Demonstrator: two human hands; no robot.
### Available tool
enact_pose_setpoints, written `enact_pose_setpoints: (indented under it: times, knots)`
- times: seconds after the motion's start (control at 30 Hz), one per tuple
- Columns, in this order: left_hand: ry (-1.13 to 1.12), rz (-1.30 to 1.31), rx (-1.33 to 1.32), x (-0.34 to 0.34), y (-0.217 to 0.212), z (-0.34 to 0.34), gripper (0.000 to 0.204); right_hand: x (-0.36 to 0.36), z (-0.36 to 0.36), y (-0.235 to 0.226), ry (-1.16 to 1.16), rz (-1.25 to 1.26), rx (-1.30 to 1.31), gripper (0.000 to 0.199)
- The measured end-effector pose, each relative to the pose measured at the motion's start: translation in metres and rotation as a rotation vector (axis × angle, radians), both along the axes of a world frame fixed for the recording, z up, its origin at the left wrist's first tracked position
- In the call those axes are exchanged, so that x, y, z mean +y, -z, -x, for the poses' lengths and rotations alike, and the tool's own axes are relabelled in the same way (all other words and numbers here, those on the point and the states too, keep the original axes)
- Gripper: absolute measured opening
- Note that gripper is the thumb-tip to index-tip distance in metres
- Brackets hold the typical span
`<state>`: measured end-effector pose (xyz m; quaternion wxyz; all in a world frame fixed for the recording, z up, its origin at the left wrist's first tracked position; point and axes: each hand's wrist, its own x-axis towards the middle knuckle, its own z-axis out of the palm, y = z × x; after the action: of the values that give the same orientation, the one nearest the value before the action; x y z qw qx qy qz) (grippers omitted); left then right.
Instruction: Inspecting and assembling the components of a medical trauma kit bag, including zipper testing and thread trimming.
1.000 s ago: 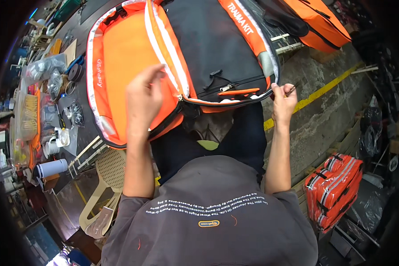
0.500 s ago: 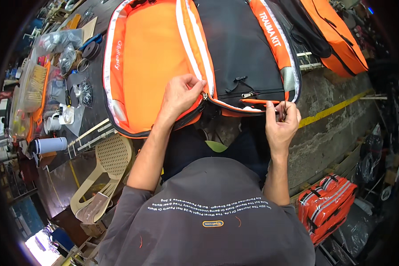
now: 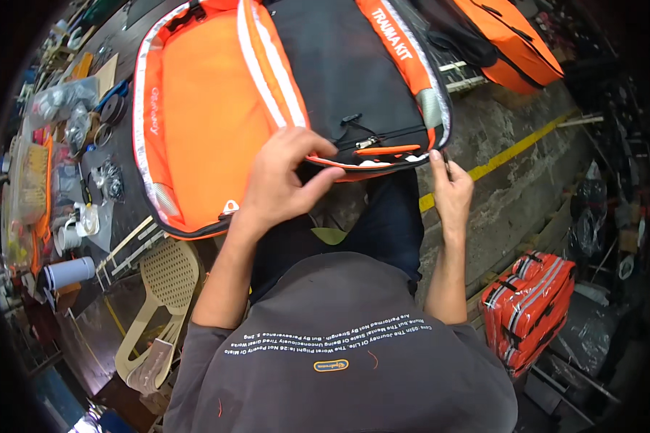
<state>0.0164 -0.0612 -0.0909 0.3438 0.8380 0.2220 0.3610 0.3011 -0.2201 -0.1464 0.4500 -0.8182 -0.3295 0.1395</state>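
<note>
An orange and black bag (image 3: 217, 101) lies unfolded on the table, its left half showing an orange inside and its right half a dark panel (image 3: 347, 72). At the near edge, by the fold between the halves, my left hand (image 3: 282, 180) has its thumb and fingers apart, with nothing visible between them. My right hand (image 3: 451, 191) pinches the zippered rim at the near right corner. Between the hands, an orange strip (image 3: 388, 151) lies along the near edge beside a metal zipper pull (image 3: 367, 143).
Another orange and black bag (image 3: 513, 43) lies at the far right. A red bag in clear plastic (image 3: 527, 310) is on the lower right. On the left are a beige plastic chair (image 3: 167, 278), a white cylinder (image 3: 70, 272) and a cluttered table with spools (image 3: 113, 110) and plastic bags.
My left hand has gone from a pinch at the zipper to thumb and fingers apart. The right hand has moved from the orange strip to the corner rim. The whole view has shifted.
</note>
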Motion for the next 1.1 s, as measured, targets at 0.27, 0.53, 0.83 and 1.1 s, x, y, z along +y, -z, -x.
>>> enact_pose_setpoints:
  times: [0.27, 0.53, 0.83, 1.1]
  knots:
    - [0.160, -0.144, 0.339, 0.001, 0.029, -0.121, 0.021, 0.014, 0.012, 0.031, 0.043, -0.231, 0.443, 0.042]
    - [0.418, 0.018, 0.454, 0.018, 0.078, -0.175, 0.030, 0.000, 0.017, 0.077, -0.027, -0.524, 0.531, 0.035]
    - [0.390, 0.178, 0.316, 0.007, 0.075, -0.150, 0.006, -0.014, 0.022, 0.083, -0.032, -0.468, 0.612, 0.036]
    - [0.507, -0.012, 0.507, 0.024, 0.055, -0.188, 0.015, -0.017, 0.017, 0.074, -0.056, -0.521, 0.647, 0.037]
